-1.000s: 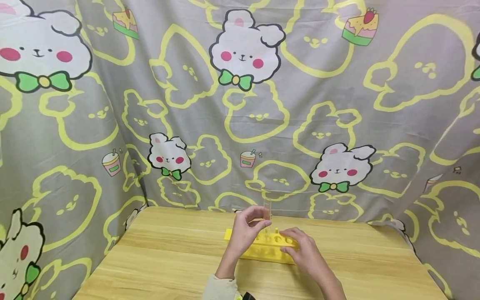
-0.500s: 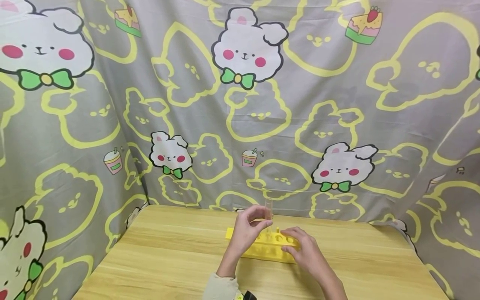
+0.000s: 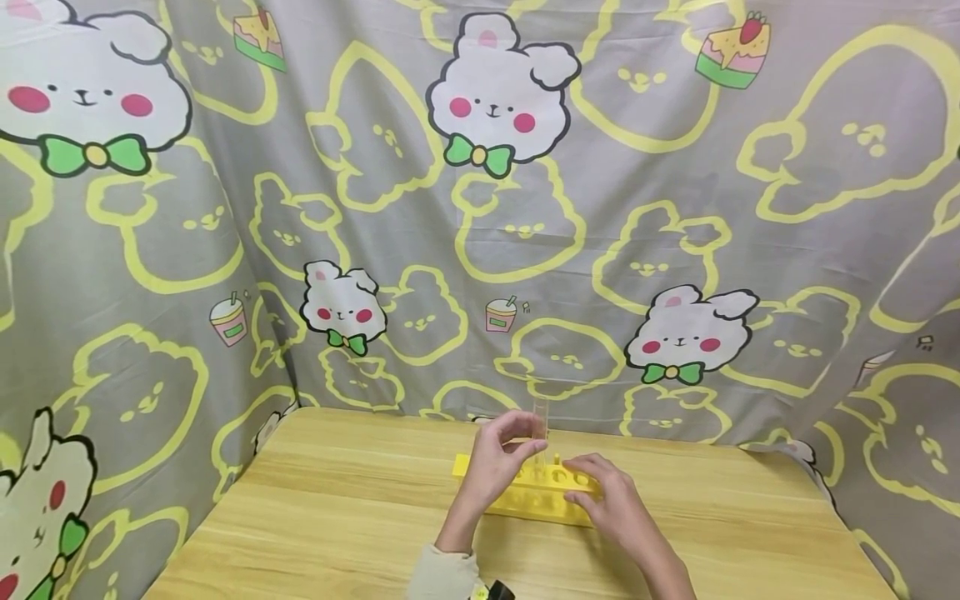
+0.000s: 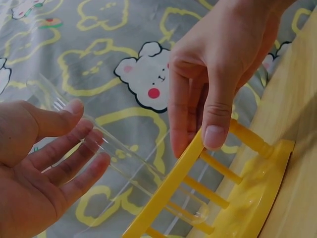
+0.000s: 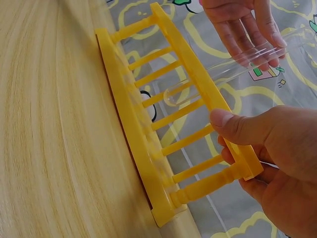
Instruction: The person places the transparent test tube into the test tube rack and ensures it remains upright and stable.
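Note:
A clear test tube [image 3: 542, 410] stands in a hole of the yellow test tube rack [image 3: 536, 506]. My left hand [image 3: 491, 457] pinches its upper part between thumb and fingers. In the left wrist view the tube [image 4: 131, 161] passes through the rack's top bar, its rounded end [image 4: 200, 213] between bar and base; the right wrist view shows a small space under it. At the rack's right end, my right hand [image 3: 618, 504] grips the top bar, the thumb [image 5: 237, 124] on the near side and fingers behind, partly hidden. Other holes show beside the tube.
The rack stands on a wood-grain table [image 3: 322, 492]. Behind and at both sides hangs a grey curtain [image 3: 420, 242] with cartoon rabbits, close to the table's far edge. A black object [image 3: 501, 590] shows at my left sleeve [image 3: 446, 571].
The head view has shifted slightly. Both hands keep their holds on the tube and the rack, with no clear movement between them.

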The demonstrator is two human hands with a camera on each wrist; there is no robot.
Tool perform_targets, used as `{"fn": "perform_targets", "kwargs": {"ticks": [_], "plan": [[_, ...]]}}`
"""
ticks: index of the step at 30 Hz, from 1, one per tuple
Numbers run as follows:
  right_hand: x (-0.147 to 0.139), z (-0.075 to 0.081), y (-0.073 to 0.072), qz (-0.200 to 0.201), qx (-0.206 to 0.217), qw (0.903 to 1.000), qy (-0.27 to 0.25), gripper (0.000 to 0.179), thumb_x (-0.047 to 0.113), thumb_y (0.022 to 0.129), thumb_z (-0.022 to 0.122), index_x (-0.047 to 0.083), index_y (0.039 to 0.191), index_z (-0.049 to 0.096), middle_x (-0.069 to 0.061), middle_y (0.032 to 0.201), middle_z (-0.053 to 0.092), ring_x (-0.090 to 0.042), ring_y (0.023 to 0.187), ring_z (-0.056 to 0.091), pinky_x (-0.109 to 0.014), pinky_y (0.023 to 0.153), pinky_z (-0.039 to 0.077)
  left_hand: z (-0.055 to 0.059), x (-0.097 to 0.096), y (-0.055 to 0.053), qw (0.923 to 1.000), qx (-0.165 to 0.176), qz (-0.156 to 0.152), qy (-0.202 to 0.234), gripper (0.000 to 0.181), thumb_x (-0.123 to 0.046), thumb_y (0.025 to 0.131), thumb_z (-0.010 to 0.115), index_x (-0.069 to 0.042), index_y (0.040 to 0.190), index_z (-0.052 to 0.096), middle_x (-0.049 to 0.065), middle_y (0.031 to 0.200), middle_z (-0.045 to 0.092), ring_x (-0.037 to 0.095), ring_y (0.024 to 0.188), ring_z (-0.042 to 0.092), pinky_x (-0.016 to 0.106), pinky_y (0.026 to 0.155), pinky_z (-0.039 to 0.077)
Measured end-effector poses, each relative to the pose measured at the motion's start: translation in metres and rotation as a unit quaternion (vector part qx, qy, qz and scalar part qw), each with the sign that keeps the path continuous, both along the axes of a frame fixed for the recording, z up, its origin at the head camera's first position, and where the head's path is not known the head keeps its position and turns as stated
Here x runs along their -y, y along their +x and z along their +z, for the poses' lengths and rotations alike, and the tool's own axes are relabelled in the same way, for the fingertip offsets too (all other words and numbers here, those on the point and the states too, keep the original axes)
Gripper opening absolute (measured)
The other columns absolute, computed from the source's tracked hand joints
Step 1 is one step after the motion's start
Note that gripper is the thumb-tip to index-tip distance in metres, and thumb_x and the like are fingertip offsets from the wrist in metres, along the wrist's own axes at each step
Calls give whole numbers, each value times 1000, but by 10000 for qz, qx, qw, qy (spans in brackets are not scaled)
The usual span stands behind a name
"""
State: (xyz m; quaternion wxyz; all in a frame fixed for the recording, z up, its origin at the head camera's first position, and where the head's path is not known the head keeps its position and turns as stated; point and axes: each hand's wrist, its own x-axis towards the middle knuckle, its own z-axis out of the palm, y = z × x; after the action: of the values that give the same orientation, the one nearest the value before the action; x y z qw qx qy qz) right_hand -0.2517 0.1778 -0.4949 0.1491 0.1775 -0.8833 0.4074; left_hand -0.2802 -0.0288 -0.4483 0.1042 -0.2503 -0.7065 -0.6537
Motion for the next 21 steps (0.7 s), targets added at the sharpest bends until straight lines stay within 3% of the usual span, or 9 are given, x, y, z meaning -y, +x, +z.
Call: {"fn": "perform_targets", "kwargs": {"ticks": [11,21], "plan": [[0,0,-1,-51,56,10000,11,39,1,80,85,7,117,75,1,116,70,-28,113,67,-44,96,56,-1,0,1,9998,-140,-129,3,21,0,91,76,-1,111,71,19,103,72,35,99,71,28,81,61],[1,0,-1,-87,17,9999,56,39,1,80,85,7,117,75,1,116,70,-28,112,67,-44,96,56,-2,2,0,9998,115,-133,-133,20,-1,90,77,-3,109,71,14,102,73,31,98,71,26,81,61]]}}
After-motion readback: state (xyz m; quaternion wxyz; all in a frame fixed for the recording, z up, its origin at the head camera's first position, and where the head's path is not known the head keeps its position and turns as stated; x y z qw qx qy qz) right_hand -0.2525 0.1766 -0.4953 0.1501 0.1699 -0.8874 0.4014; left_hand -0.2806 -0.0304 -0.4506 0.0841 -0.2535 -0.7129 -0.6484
